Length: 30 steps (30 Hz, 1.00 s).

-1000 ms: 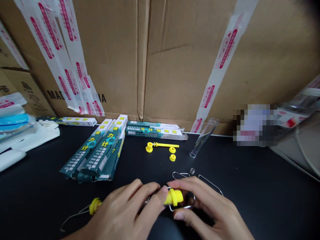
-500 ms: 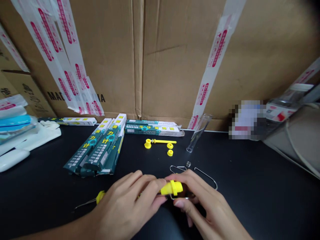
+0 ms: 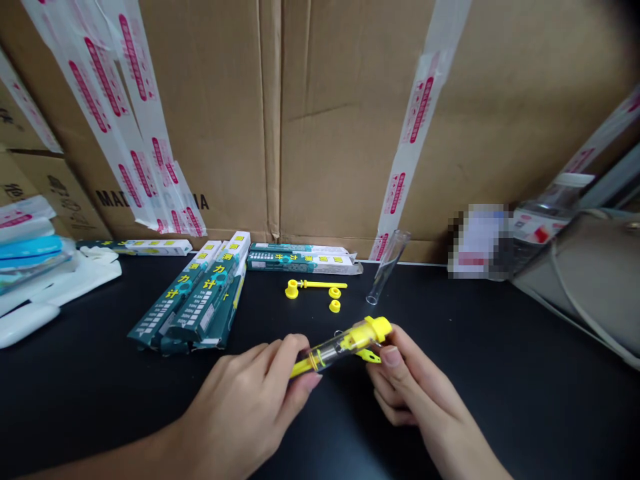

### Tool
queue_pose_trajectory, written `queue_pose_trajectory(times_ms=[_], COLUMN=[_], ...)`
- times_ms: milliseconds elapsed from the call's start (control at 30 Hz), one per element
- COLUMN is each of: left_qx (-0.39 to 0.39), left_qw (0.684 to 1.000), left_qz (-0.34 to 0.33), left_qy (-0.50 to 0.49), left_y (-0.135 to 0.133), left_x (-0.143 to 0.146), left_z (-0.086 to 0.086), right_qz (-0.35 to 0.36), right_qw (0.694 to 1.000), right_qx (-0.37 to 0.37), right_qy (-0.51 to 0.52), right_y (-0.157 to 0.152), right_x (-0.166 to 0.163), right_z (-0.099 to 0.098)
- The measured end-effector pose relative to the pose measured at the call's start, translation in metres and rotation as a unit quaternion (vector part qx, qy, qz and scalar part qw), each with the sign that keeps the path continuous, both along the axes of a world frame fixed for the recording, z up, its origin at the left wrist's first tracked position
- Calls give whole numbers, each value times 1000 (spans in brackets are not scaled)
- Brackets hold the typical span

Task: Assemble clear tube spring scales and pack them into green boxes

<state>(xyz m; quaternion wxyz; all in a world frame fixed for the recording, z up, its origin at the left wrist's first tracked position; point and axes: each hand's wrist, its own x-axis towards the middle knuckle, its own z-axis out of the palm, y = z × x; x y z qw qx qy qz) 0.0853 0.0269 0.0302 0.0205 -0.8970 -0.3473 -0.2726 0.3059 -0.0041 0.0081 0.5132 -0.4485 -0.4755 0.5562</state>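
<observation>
My left hand [image 3: 255, 393] is wrapped around a clear-tubed spring scale [image 3: 327, 353], which tilts up to the right. Yellow parts and a yellow end cap [image 3: 379, 328] show at the tube's right end; its left end is hidden in my palm. My right hand [image 3: 410, 380] is at the cap, thumb and forefinger pinched on a thin metal wire [image 3: 376, 345] there. Just below the cap, a flat yellow piece with holes [image 3: 369, 357] is partly hidden. Beyond the scale lie a yellow rod [image 3: 325, 285], a yellow cap [image 3: 291, 289] and two small yellow rings [image 3: 335, 306].
An empty clear tube [image 3: 387, 270] lies near the cardboard box [image 3: 340, 133] at the back. Printed spring-scale boxes [image 3: 207, 287] are stacked at left, with more boxes [image 3: 305, 260] behind. A plastic bottle [image 3: 543, 223] and grey bag [image 3: 585, 287] stand right; white gloves [image 3: 95, 270] lie left.
The spring scale has risen and swung so its capped end points up to the right. My right hand has shifted rightward. The bent wire and small coil on the table are out of sight.
</observation>
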Motion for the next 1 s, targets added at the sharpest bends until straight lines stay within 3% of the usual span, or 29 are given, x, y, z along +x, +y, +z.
queue_pose_trajectory(times_ms=[267, 633, 767, 867, 1000], left_qx=[-152, -197, -143, -10, 157], left_qw=[986, 977, 989, 999, 980], left_qz=[-16, -12, -18, 16, 57], left_qy=[-68, -85, -40, 37, 111], left_y=[2, 4, 2, -1, -2], left_x=[-4, -6, -5, -3, -5], left_z=[1, -1, -3, -5, -7], right_qz=[-29, -88, -61, -74, -107], right_qw=[999, 994, 994, 993, 992], right_qx=[-18, -65, -57, -27, 45], right_qy=[36, 30, 75, 83, 45], right_y=[0, 9, 9, 10, 14], right_x=[3, -2, 0, 7, 19], right_z=[0, 13, 14, 15, 20])
